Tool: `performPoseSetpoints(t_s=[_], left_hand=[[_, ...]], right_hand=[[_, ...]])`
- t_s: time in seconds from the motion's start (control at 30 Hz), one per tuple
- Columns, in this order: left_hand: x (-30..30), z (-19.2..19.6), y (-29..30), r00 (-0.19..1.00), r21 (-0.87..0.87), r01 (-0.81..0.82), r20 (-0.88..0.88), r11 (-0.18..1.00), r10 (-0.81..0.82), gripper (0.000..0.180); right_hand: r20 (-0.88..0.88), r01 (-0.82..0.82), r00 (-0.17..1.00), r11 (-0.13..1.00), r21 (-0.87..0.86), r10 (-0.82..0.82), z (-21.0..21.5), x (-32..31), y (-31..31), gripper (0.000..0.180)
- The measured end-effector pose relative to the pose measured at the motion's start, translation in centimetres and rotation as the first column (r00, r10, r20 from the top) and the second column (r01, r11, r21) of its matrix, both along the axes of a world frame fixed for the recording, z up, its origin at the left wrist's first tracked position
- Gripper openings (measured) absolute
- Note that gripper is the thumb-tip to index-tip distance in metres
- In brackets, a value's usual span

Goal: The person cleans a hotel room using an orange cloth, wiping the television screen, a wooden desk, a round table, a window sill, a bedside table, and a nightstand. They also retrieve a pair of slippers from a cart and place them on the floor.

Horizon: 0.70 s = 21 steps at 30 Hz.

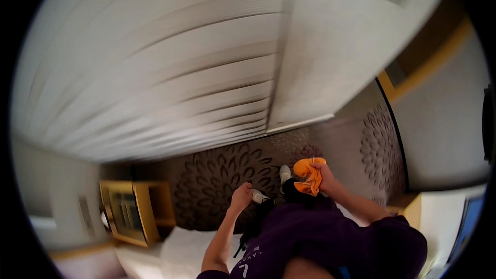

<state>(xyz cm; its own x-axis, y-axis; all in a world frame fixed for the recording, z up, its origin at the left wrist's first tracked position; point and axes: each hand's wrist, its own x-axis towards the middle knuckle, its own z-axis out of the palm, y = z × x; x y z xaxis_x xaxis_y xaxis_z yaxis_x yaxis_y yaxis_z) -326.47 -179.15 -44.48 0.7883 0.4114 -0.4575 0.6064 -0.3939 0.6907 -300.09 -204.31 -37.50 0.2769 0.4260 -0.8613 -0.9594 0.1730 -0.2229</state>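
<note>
A bunched orange cloth (309, 176) hangs from my right hand (325, 177), whose fingers are closed round it, to the right of my shoes. On the other side, my left hand (241, 197) is curled into a loose fist near my left shoe (259, 196), with nothing showing in it. Both hands are held low in front of my dark purple shirt (330, 235), above the patterned carpet.
A white slatted wall or door front (206, 67), blurred, fills the space ahead. Brown carpet (222, 175) with flower shapes lies underfoot. A wooden cabinet (142, 209) with a glass-like front stands at left, beside white bedding (188, 250). A wood-framed opening (413, 75) is at far right.
</note>
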Motion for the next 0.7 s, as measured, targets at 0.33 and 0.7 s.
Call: performPoseSetpoints(t_s=[0.33, 0.7], left_hand=[[23.3, -0.4, -8.6, 0.808, -0.037, 0.58, -0.099, 0.813, -0.581, 0.035], [53.4, -1.1, -35.2, 0.419, -0.043, 0.908, 0.054, 0.417, -0.907, 0.045]], right_hand=[[-0.133, 0.582, 0.81, 0.812, 0.05, -0.572, -5.9, 6.0, -15.1, 0.03], [-0.055, 0.853, 0.504, 0.487, 0.188, -0.862, -6.1, 23.7, -41.1, 0.024]])
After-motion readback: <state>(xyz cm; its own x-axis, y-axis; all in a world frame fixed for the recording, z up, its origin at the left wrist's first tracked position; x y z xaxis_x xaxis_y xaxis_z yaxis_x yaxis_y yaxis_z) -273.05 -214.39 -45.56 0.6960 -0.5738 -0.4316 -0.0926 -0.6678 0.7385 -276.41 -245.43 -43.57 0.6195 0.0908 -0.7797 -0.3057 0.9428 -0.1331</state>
